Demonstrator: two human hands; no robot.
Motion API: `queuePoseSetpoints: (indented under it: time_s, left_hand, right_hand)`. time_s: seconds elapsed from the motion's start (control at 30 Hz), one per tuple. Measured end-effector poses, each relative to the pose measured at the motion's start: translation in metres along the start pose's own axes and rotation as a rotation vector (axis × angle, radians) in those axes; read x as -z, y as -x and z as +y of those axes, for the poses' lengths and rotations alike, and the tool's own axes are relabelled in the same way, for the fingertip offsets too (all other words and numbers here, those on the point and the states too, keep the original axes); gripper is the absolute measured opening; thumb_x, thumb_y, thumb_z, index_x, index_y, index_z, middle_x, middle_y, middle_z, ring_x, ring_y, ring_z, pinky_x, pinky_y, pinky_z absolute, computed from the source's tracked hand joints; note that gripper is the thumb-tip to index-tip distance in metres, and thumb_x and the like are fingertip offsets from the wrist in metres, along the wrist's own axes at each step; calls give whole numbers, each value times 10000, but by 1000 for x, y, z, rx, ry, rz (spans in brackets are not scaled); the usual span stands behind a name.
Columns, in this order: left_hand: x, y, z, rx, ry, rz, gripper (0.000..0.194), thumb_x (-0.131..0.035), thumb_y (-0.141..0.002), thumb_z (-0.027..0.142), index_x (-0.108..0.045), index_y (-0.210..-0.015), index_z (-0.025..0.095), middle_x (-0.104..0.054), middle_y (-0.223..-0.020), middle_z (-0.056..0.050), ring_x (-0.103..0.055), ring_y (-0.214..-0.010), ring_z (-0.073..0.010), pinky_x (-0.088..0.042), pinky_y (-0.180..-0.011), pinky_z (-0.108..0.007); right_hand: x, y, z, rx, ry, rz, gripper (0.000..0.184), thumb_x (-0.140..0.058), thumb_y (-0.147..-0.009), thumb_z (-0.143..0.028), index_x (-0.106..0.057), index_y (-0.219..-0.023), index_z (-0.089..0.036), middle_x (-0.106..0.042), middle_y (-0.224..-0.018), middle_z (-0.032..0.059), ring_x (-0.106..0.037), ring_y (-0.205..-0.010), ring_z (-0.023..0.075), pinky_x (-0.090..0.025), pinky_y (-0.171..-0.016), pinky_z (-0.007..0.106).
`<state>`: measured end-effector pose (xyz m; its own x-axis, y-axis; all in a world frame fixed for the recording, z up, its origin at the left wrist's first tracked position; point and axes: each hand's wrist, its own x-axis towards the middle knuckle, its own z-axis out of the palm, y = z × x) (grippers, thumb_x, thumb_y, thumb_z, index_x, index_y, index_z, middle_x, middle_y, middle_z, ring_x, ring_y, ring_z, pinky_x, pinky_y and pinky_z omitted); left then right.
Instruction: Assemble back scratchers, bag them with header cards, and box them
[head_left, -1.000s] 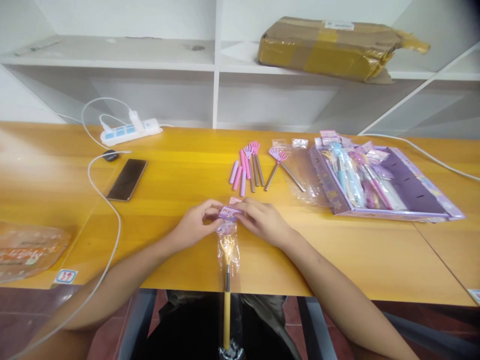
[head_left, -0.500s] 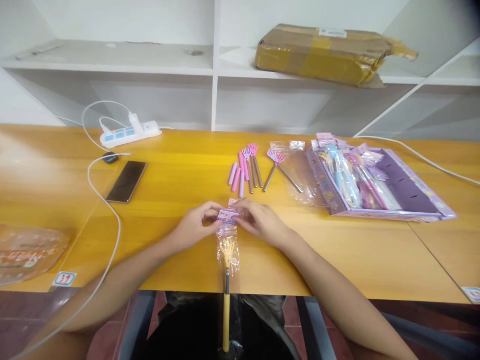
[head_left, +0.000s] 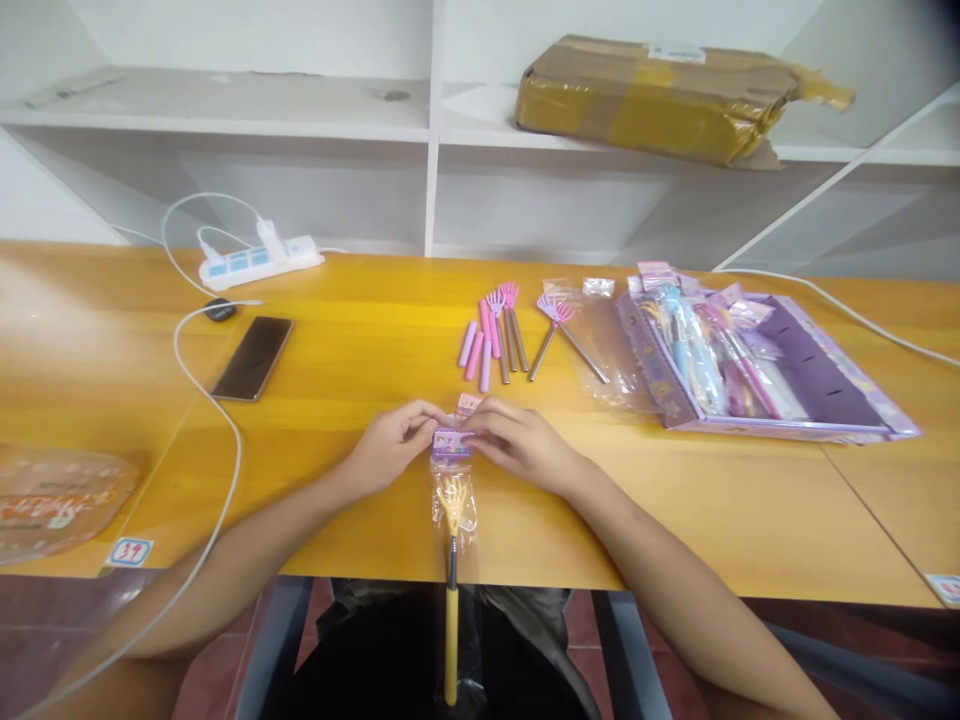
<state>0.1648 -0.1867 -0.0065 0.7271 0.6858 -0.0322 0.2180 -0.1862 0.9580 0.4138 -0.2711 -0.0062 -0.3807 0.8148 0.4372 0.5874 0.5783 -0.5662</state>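
Note:
A yellow back scratcher lies in a clear plastic bag, its claw head on the table and its handle over the edge above my lap. At the bag's top is a purple printed header card. My left hand pinches the card's left side; my right hand pinches its right side. Part of the card is hidden by my fingers. Beyond my hands lie pink and purple handle sleeves, and several unbagged back scratchers with metal rods.
At right, a purple display box holds bagged back scratchers, with clear bags beside it. At left are a phone, a power strip, a white cable and a plastic pouch. A taped carton rests on the shelf.
The header card has tilted flatter, showing more of its printed face. My fingers have shifted slightly along its upper edge, and the left fingers have closed up. The view has moved a little.

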Motion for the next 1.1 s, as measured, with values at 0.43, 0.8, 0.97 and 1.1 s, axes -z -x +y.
queuePoseSetpoints:
  time_s: [0.43,0.8,0.97,1.1]
  left_hand:
    - [0,0,4,1,132,27,304,-612,-1029,489,-667,-1030,190,-762,-999,-61,-715,-966,-212,-528,-884,-328]
    - [2,0,6,40,165,-44,308,-601,-1038,485,-617,-1158,202,-770,-1039,-63,-724,-998,-215,-528,-885,-332]
    - [-4,1,2,71,106,-178,312,-734,-953,392,-624,-1181,210,-787,-1131,-83,-745,-1018,-230,-542,-860,-326]
    - [-6,2,5,91,105,-199,307,-717,-965,400,-632,-1182,200,-792,-1081,-75,-748,-943,-207,-538,-819,-311]
  right_hand:
    - [3,-3,-14,-68,-191,-111,362,-637,-1040,-283,-675,-1398,-309,-557,-1105,66,-600,-933,191,-612,-828,351]
    - [4,-7,-15,-19,-241,-8,341,-545,-1073,-213,-663,-1391,-257,-687,-1278,108,-640,-1265,237,-528,-1148,488]
    - [4,-6,-15,-42,-289,46,287,-538,-1081,-240,-718,-1305,-243,-734,-1246,113,-691,-1207,233,-585,-1066,455]
    - [7,-7,-18,-29,-383,37,249,-545,-1079,-226,-775,-1175,-229,-771,-1116,91,-738,-1046,200,-614,-953,390]
